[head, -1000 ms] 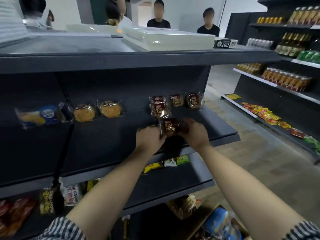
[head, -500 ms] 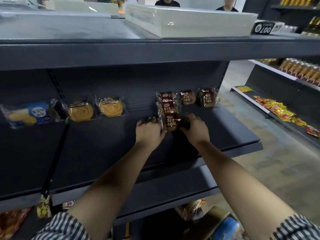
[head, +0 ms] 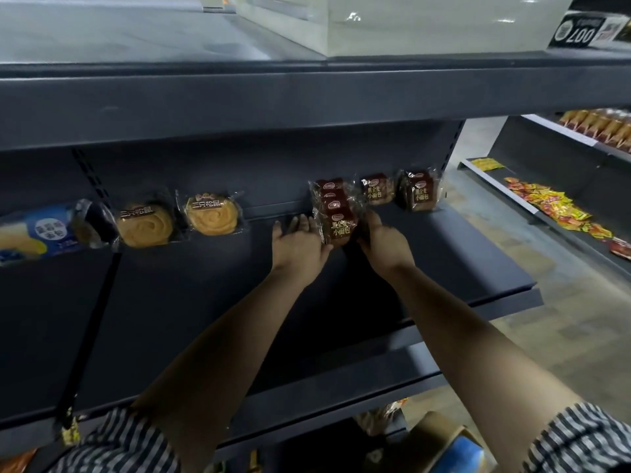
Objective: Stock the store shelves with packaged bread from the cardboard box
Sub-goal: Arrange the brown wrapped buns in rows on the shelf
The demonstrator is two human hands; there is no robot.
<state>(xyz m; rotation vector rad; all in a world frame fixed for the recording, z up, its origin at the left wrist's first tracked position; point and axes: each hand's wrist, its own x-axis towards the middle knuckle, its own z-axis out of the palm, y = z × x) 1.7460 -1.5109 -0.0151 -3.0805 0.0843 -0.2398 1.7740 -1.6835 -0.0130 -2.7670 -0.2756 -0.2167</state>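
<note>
A brown bread packet [head: 341,228] stands at the front of a short row of the same brown packets [head: 329,194] on the dark grey shelf [head: 461,264]. My right hand [head: 384,240] grips its right side, fingers curled behind it. My left hand [head: 297,240] lies against its left side with straight fingers and its thumb at the packet's lower edge. Two more brown packets [head: 418,192] lean on the back wall to the right. The cardboard box [head: 433,435] shows at the bottom right, with a blue packet [head: 457,454] in it.
Two round yellow bread packets [head: 211,215] and a blue-wrapped one [head: 44,230] lean at the shelf's back left. The shelf above [head: 307,93] overhangs close overhead with white boxes on it. Across the aisle to the right, another rack [head: 553,213] holds snack packets.
Both hands have pushed the brown packet back along the shelf until it stands against the row. My left hand's fingers have straightened. The camera has moved in closer to the shelf.
</note>
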